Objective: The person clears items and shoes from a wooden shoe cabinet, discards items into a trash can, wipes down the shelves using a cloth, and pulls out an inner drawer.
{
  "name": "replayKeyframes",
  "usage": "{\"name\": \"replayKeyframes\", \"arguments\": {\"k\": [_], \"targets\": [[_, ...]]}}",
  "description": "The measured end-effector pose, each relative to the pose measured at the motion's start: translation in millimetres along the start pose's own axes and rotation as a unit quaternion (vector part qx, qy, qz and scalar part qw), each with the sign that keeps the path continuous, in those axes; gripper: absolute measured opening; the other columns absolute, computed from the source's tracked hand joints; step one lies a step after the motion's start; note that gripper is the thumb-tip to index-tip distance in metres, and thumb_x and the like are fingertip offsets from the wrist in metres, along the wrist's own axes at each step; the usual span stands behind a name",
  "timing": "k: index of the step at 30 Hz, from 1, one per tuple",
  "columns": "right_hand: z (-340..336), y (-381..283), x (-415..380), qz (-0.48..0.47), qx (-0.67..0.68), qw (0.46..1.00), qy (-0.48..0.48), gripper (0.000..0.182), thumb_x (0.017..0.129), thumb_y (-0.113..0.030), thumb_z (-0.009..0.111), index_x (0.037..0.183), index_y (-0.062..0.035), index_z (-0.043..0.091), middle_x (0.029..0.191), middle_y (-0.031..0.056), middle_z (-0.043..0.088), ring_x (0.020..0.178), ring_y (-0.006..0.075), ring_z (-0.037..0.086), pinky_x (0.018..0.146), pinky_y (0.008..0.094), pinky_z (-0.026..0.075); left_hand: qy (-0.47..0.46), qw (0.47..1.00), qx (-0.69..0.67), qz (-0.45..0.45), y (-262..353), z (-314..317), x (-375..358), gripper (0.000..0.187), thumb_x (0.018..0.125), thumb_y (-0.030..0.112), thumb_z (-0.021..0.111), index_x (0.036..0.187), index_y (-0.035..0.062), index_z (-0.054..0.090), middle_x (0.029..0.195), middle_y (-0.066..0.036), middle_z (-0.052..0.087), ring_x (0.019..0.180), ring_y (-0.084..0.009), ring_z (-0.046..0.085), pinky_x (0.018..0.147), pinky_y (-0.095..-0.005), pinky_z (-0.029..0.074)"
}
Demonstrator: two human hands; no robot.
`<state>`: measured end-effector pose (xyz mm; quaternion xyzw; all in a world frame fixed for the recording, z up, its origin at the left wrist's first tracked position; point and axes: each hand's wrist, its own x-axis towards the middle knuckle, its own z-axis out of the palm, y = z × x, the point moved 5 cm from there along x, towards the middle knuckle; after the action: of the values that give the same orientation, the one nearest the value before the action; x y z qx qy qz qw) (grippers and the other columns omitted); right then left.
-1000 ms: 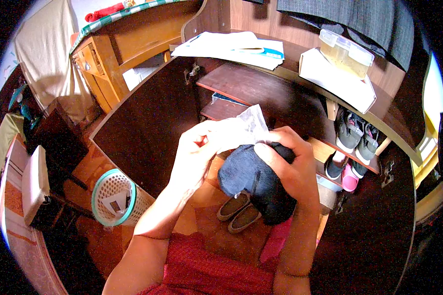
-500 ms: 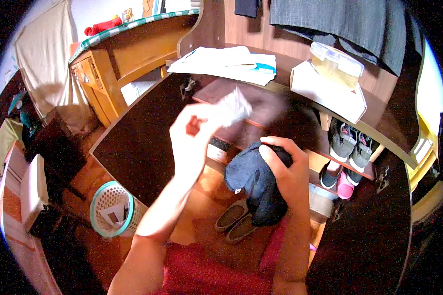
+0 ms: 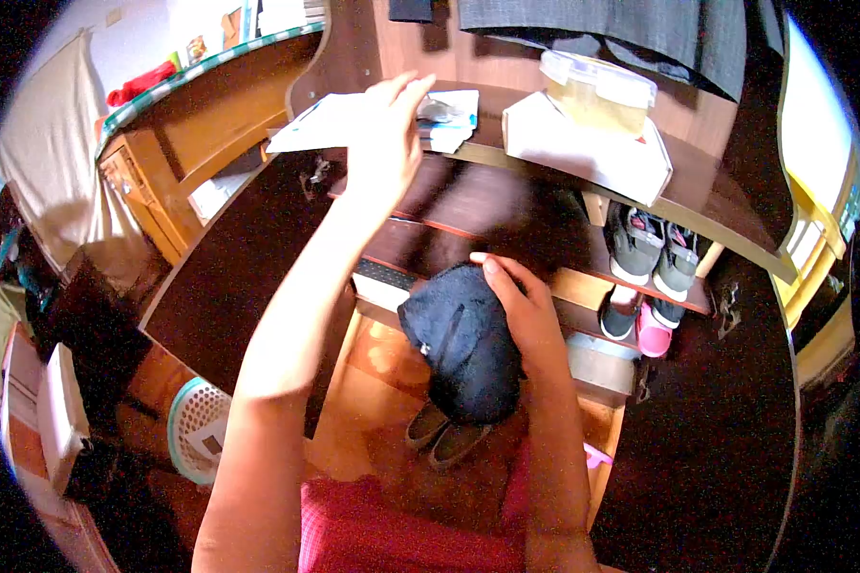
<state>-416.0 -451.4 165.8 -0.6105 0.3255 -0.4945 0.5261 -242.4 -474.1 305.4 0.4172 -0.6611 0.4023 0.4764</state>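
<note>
My left hand [image 3: 392, 134] is raised over the white papers [image 3: 330, 124] on the upper shelf. Its fingers are stretched out and hold nothing I can see. Beside them, a small crumpled, shiny clear-and-white packet [image 3: 440, 112] lies on the papers. Lower down, my right hand [image 3: 521, 301] grips a dark blue and black soft cloth item [image 3: 463, 325], which resembles a cap, by its upper right edge. A tiny white tag shows on its left side. Whatever lies under my right fingers is hidden.
A clear lidded plastic box [image 3: 597, 94] rests on a white carton [image 3: 583, 153] on the shelf. Grey shoes [image 3: 635, 244] and a pink shoe [image 3: 654, 329] fill the racks below. Open dark cabinet doors [image 3: 698, 439] flank me. A white basket [image 3: 196, 430] stands left; brown shoes [image 3: 459, 444] are on the floor.
My left hand has moved up to the shelf and let go of the crumpled packet onto the papers. My right hand keeps the dark cloth item, which has turned slightly. The view has shifted right.
</note>
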Motion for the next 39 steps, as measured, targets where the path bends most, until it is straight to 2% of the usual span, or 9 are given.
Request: {"name": "replayKeyframes", "arguments": {"k": [5, 7, 9, 11, 15, 18, 24, 31, 39], "targets": [[-19.4, 33.2, 12.0, -0.026, 0.057, 0.986, 0.155, 0.033, 0.086, -0.028, 0.057, 0.103, -0.0009, 0.062, 0.102, 0.0090, 0.063, 0.097, 0.0168, 0.055, 0.088, 0.0272, 0.040, -0.172, 0.835, -0.414, -0.318, 60.3, 5.9, -137.7, 0.032, 0.088, 0.013, 0.053, 0.119, 0.0058, 0.051, 0.116, -0.011, 0.054, 0.111, -0.0217, 0.048, 0.097, -0.0318, 0.034], [-8.4, 26.0, 11.6, -0.127, -0.071, 0.979, 0.141, 0.043, 0.086, -0.028, 0.056, 0.120, -0.0022, 0.049, 0.116, 0.0167, 0.054, 0.103, 0.0236, 0.054, 0.094, 0.0313, 0.036, -0.130, 0.553, -0.610, -0.553, 98.3, 17.2, -175.4, 0.047, 0.086, 0.017, 0.057, 0.129, 0.0085, 0.040, 0.120, -0.007, 0.050, 0.110, -0.0214, 0.047, 0.098, -0.0326, 0.034], [14.8, 21.5, 2.7, -0.069, -0.026, 0.996, 0.049, 0.048, 0.088, -0.027, 0.054, 0.127, -0.0031, 0.041, 0.122, 0.0182, 0.049, 0.111, 0.0274, 0.048, 0.096, 0.0333, 0.035, -0.120, 0.472, -0.614, -0.621, 98.4, 26.7, -187.6, 0.056, 0.087, 0.015, 0.056, 0.136, 0.0100, 0.029, 0.123, -0.008, 0.047, 0.107, -0.0188, 0.049, 0.092, -0.0297, 0.040], [17.4, 15.5, -1.4, -0.250, -0.230, 0.938, 0.071, 0.055, 0.087, -0.028, 0.054, 0.130, -0.0006, 0.034, 0.126, 0.0235, 0.044, 0.115, 0.0338, 0.045, 0.098, 0.0367, 0.033, -0.045, 0.509, -0.651, -0.562, 83.9, 44.4, -185.2, 0.054, 0.086, 0.012, 0.055, 0.135, 0.0067, 0.032, 0.122, -0.009, 0.048, 0.105, -0.0175, 0.050, 0.087, -0.0281, 0.043], [-33.0, 7.8, -4.3, -0.213, -0.300, 0.918, 0.148, 0.042, 0.087, -0.025, 0.053, 0.118, 0.0015, 0.047, 0.118, 0.0230, 0.049, 0.107, 0.0345, 0.049, 0.094, 0.0392, 0.036, -0.023, 0.905, -0.329, -0.269, 50.0, 62.9, -108.0, 0.068, 0.079, 0.002, 0.056, 0.138, 0.0038, 0.024, 0.130, -0.017, 0.042, 0.118, -0.0276, 0.044, 0.101, -0.0308, 0.031], [-54.6, 15.2, -1.9, -0.213, -0.226, 0.936, 0.165, 0.025, 0.084, -0.020, 0.056, 0.100, -0.0009, 0.057, 0.100, 0.0180, 0.058, 0.097, 0.0348, 0.052, 0.087, 0.0401, 0.040, -0.091, 0.970, -0.040, -0.224, 34.3, 112.6, -109.1, 0.081, 0.072, 0.002, 0.062, 0.139, 0.0006, 0.016, 0.139, -0.021, 0.027, 0.125, -0.0361, 0.034, 0.101, -0.0555, 0.022], [-66.0, 28.9, 1.3, -0.183, -0.206, 0.952, 0.134, 0.023, 0.086, -0.021, 0.054, 0.094, -0.0005, 0.061, 0.091, 0.0169, 0.062, 0.087, 0.0311, 0.059, 0.080, 0.0370, 0.044, -0.429, 0.899, 0.045, -0.080, 45.6, 191.6, -163.6, 0.062, 0.080, 0.030, 0.061, 0.136, 0.0227, 0.034, 0.139, -0.022, 0.028, 0.126, -0.0396, 0.030, 0.099, -0.0540, 0.028], [-92.6, 50.1, 10.7, -0.093, -0.142, 0.979, 0.114, 0.026, 0.088, -0.025, 0.053, 0.097, -0.0022, 0.062, 0.092, 0.0181, 0.063, 0.081, 0.0291, 0.062, 0.073, 0.0357, 0.047, -0.385, 0.882, -0.084, -0.260, 32.4, 224.7, -142.3, 0.048, 0.080, 0.018, 0.056, 0.126, 0.0112, 0.047, 0.112, -0.025, 0.053, 0.104, -0.0369, 0.051, 0.089, -0.0406, 0.042], [-101.4, 71.1, 20.9, -0.188, -0.191, 0.947, 0.178, 0.020, 0.089, -0.013, 0.049, 0.101, -0.0010, 0.060, 0.098, 0.0124, 0.063, 0.093, 0.0197, 0.058, 0.082, 0.0283, 0.043, -0.482, 0.876, 0.002, 0.002, 129.6, 233.7, -114.5, 0.040, 0.088, 0.034, 0.046, 0.127, 0.0241, 0.048, 0.138, -0.018, 0.030, 0.124, -0.0323, 0.028, 0.100, -0.0524, 0.021]]}}
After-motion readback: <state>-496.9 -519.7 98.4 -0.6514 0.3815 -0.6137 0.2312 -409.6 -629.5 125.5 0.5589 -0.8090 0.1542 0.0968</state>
